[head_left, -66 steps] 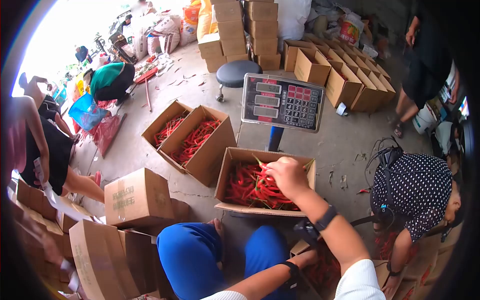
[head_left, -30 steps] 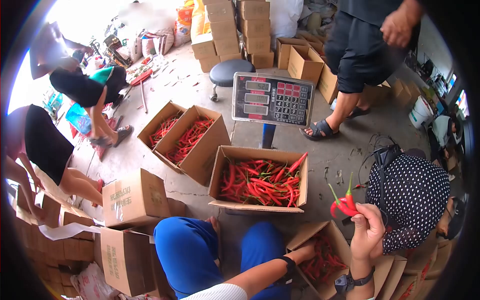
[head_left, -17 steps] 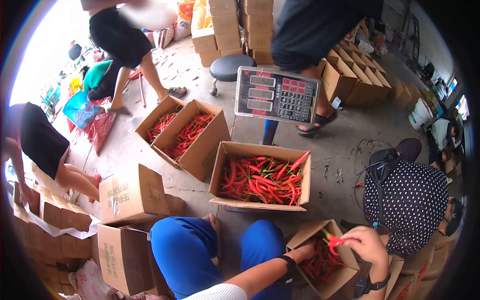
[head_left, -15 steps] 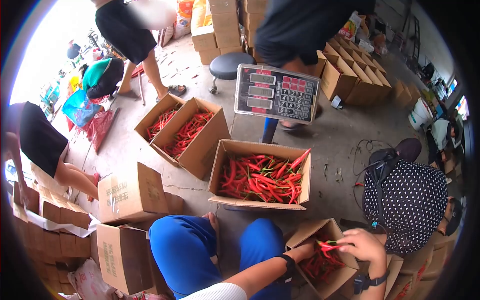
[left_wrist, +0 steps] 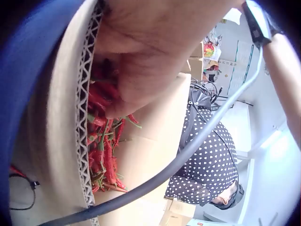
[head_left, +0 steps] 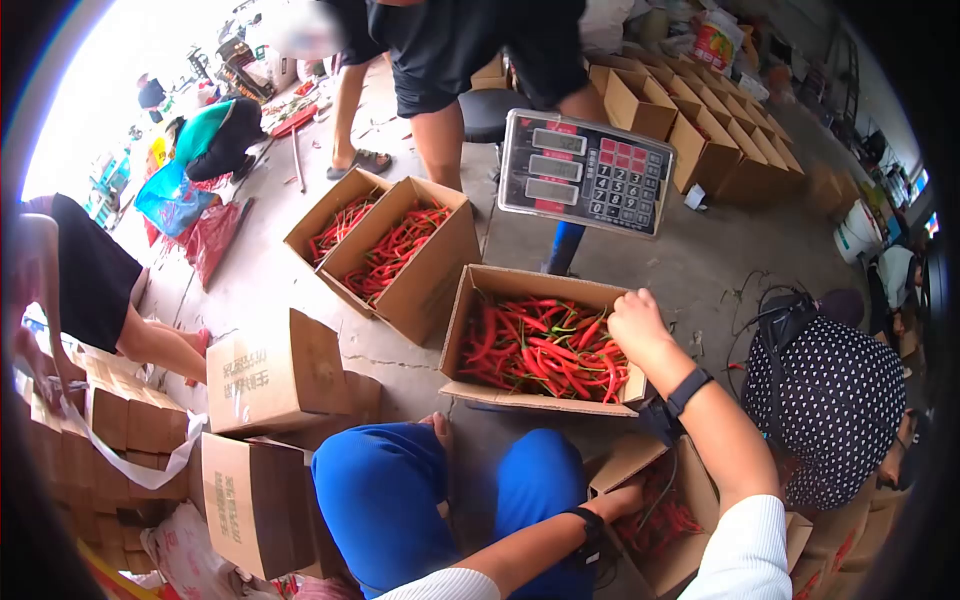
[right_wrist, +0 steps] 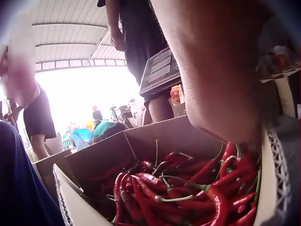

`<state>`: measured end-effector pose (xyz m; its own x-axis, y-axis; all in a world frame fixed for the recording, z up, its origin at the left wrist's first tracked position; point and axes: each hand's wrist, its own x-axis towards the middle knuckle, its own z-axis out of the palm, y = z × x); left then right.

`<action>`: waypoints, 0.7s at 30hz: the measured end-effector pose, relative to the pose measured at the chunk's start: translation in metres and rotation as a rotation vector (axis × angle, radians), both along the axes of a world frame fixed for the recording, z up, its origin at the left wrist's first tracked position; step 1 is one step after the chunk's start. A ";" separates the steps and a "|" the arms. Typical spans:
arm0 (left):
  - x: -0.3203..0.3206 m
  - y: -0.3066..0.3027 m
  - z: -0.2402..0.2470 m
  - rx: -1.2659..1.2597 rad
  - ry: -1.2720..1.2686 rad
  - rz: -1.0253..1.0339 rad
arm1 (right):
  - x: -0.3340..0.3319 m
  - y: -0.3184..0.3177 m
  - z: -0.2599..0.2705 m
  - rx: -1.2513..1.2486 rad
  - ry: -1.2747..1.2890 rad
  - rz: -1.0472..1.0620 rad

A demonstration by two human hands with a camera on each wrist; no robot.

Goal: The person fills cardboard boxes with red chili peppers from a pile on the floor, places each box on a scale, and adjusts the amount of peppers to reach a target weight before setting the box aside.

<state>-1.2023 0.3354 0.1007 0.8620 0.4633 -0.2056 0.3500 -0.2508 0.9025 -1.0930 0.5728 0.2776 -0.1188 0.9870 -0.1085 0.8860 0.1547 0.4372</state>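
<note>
My right hand (head_left: 643, 328) is at the right end of a cardboard box (head_left: 550, 393) full of red chili peppers (head_left: 545, 347), in the head view. In the right wrist view that hand (right_wrist: 216, 80) hangs close over the chili peppers (right_wrist: 188, 188); its fingertips are hidden, and I cannot tell whether they hold one. My left hand (head_left: 622, 503) reaches into a smaller-looking box (head_left: 690, 560) at my right knee. The left wrist view shows its thumb (left_wrist: 129, 92) pointing down among more chili peppers (left_wrist: 106, 155), with the other fingers hidden.
A weighing scale display (head_left: 585, 172) stands behind the full box. Two boxes of chilies (head_left: 420, 290) sit left of it; closed-looking cartons (head_left: 265, 375) stand by my left knee. A person in a dotted top (head_left: 830, 400) bends at right. Other people stand beyond the scale.
My right hand pinched chili peppers beside and over the lower box earlier; it has moved up and left to the full box's right end. The left hand stays in the lower box. People behind walked left.
</note>
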 end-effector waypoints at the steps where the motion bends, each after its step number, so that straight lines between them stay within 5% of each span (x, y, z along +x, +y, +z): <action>1: 0.001 0.001 0.002 -0.004 -0.006 0.002 | -0.002 -0.004 0.008 0.007 -0.007 0.000; 7: 0.005 0.002 0.007 -0.030 -0.026 -0.001 | -0.011 -0.032 0.105 0.264 0.343 -0.025; 10: 0.005 0.005 0.007 -0.034 -0.026 -0.005 | -0.020 -0.062 0.142 0.371 0.794 -0.166; 15: 0.005 0.005 0.011 -0.040 -0.021 -0.008 | -0.021 -0.143 0.118 0.339 1.223 -0.349; 21: 0.003 0.006 0.018 -0.025 -0.005 -0.032 | 0.003 -0.256 0.083 0.174 1.386 -0.807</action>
